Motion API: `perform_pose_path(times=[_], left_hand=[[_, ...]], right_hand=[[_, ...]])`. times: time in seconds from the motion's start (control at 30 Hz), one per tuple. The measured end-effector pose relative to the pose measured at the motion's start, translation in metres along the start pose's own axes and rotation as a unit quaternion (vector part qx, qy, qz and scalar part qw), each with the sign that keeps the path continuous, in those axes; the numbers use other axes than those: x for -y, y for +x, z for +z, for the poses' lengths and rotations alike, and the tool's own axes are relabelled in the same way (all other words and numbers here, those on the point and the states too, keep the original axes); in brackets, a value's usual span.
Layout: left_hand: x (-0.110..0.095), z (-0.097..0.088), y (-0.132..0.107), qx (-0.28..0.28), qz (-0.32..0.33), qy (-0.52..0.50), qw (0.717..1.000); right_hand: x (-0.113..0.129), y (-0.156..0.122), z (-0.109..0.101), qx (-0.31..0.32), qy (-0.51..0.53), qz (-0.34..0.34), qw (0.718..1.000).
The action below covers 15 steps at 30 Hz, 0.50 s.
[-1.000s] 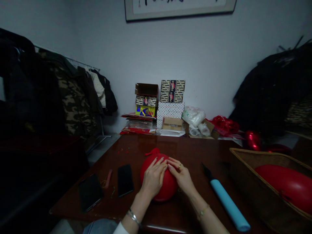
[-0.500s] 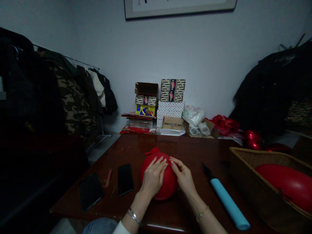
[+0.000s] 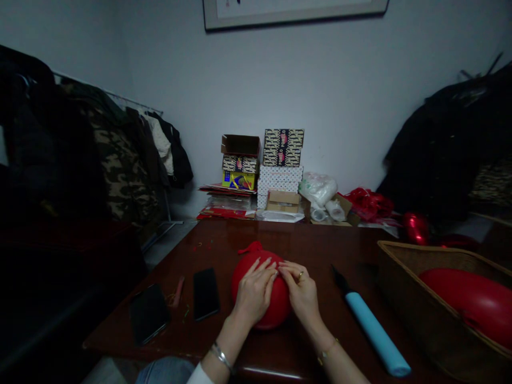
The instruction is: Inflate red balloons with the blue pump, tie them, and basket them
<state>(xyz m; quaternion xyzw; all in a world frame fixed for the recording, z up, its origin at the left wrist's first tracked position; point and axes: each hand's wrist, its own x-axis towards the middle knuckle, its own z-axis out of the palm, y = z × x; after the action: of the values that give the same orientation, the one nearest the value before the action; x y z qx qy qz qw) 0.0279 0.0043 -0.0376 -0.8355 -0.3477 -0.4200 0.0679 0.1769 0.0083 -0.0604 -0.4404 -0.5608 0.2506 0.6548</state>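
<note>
A round, inflated red balloon sits on the table in front of me. My left hand lies over its top and left side, fingers bent against the rubber, thumb and forefinger close together near the upper right. At that same spot my right hand pinches the balloon between thumb and fingers. Whatever lies between the fingertips is too small to make out. Just behind the balloon shows a limp piece of red rubber; whether it is joined to the balloon I cannot tell.
On the dark wooden table lie two black phone-like devices, a phone and a larger one, left of the balloon. To the right are a blue hand pump and a wicker basket holding another red balloon.
Both hands stay on the balloon, with only slight shifts of the fingers. My right wrist has turned and moved a little to the left.
</note>
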Motion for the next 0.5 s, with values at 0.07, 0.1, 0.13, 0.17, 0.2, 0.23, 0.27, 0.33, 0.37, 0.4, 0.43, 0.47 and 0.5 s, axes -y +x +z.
perform_pose_path(times=[0.07, 0.1, 0.13, 0.17, 0.2, 0.23, 0.27, 0.33, 0.37, 0.4, 0.43, 0.47, 0.5], left_hand=[[0.001, 0.000, 0.001, -0.005, -0.004, 0.006, 1.000], [0.002, -0.001, 0.001, -0.009, -0.005, 0.008, 1.000], [0.002, -0.001, 0.001, -0.013, -0.005, 0.009, 1.000], [0.003, -0.001, 0.001, -0.018, -0.006, 0.008, 1.000], [0.003, -0.001, 0.001, -0.021, -0.007, 0.007, 1.000], [0.003, -0.001, 0.001, -0.022, -0.009, 0.005, 1.000], [0.003, -0.001, 0.001, -0.023, -0.011, 0.003, 1.000], [0.002, -0.001, 0.000, -0.022, -0.012, 0.002, 1.000], [0.001, -0.001, 0.000, -0.021, -0.010, 0.003, 1.000], [0.000, 0.000, 0.000, -0.021, -0.006, 0.004, 1.000], [-0.001, 0.000, 0.000, -0.021, -0.003, 0.003, 1.000], [-0.002, 0.000, 0.000, -0.022, 0.000, 0.000, 1.000], [-0.003, 0.000, 0.000, -0.022, 0.002, -0.004, 1.000]], right_hand=[[0.003, 0.000, 0.000, 0.003, 0.010, 0.006, 1.000], [0.005, 0.000, -0.001, 0.011, 0.019, 0.010, 1.000], [0.008, 0.000, -0.002, 0.024, 0.029, 0.015, 0.999], [0.010, 0.000, -0.003, 0.041, 0.041, 0.019, 0.998], [0.013, -0.001, -0.004, 0.060, 0.053, 0.023, 0.997], [0.016, -0.001, -0.005, 0.080, 0.065, 0.027, 0.994], [0.018, -0.001, -0.007, 0.100, 0.077, 0.030, 0.992], [0.023, -0.001, -0.010, 0.130, 0.100, 0.033, 0.986], [0.025, -0.001, -0.011, 0.139, 0.110, 0.033, 0.984], [0.027, 0.000, -0.012, 0.143, 0.121, 0.032, 0.982], [0.028, 0.002, -0.012, 0.146, 0.125, 0.029, 0.981], [0.028, 0.003, -0.012, 0.145, 0.115, 0.020, 0.982], [0.029, 0.005, -0.011, 0.137, 0.087, 0.002, 0.987]])
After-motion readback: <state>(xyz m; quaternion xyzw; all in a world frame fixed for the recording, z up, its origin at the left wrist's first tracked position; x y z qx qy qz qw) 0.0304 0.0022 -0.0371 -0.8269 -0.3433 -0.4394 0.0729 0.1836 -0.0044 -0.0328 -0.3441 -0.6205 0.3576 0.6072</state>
